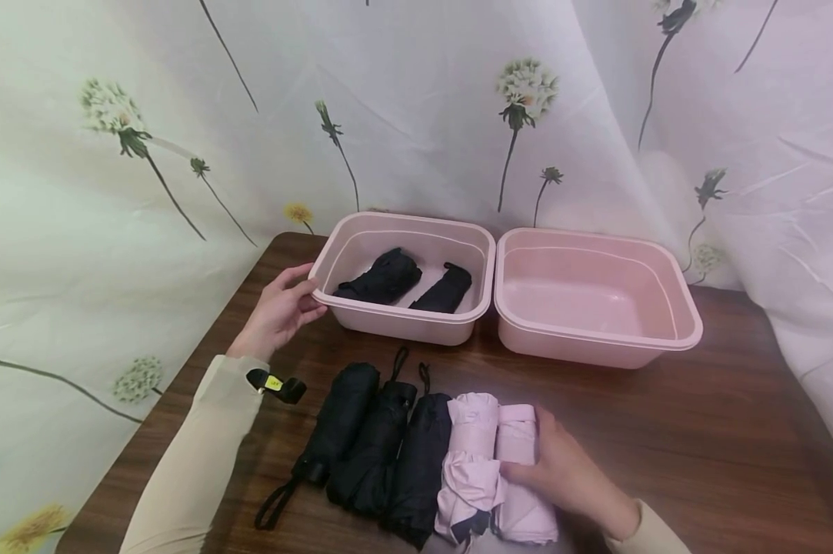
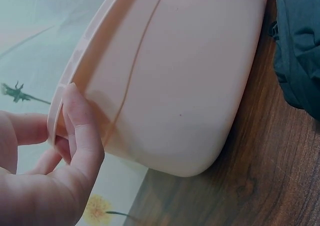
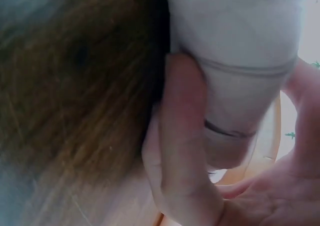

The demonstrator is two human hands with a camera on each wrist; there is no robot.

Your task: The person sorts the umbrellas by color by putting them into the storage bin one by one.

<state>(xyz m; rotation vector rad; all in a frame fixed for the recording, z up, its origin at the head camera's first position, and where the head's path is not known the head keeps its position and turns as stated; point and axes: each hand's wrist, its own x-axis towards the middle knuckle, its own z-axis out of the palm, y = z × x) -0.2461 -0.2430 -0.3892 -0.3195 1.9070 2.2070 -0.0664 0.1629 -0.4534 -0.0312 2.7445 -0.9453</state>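
Observation:
My left hand (image 1: 278,312) pinches the rim at the left end of a pale pink plastic basin (image 1: 402,327), thumb and fingers on either side of the edge in the left wrist view. Two folded black umbrellas (image 1: 388,277) lie inside that basin. On the table, my right hand (image 1: 571,473) grips a folded light pink umbrella (image 1: 527,515), the rightmost of a row; the right wrist view shows fingers curled round its pale cover (image 3: 240,31). Touching it on the left is another pink umbrella (image 1: 473,431), its fabric ruffled. Three folded black umbrellas (image 1: 374,462) lie further left.
A second pink basin (image 1: 582,350) stands right beside the first, with nothing inside. Both sit at the back of the dark wooden table (image 1: 721,431). Behind and beside the table hangs a pale curtain (image 1: 423,100) printed with dandelions.

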